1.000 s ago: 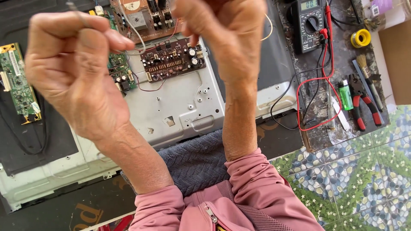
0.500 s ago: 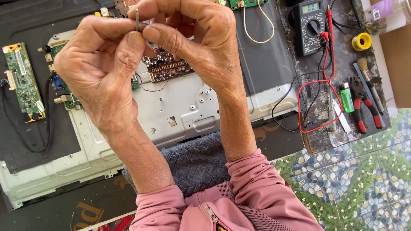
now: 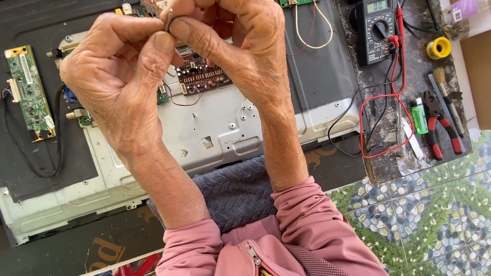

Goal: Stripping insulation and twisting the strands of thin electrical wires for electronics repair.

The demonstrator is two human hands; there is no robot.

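A dark, scuffed work surface (image 3: 46, 168) fills the upper and left part of the view. At the lower right lies a floor of patterned tiles (image 3: 429, 220) printed with rounded pebbles in blue, grey and brown among small white flowers on green. A pale tan panel (image 3: 478, 66) stands at the right edge. Bright, even daylight falls over everything, with soft shadows.

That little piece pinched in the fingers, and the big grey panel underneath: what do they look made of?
The small piece, pinched between the left hand and right hand, looks like dull grey metal, though it is too small to be sure. The panel seems stamped sheet metal: matte silver, with pressed ridges and punched holes.
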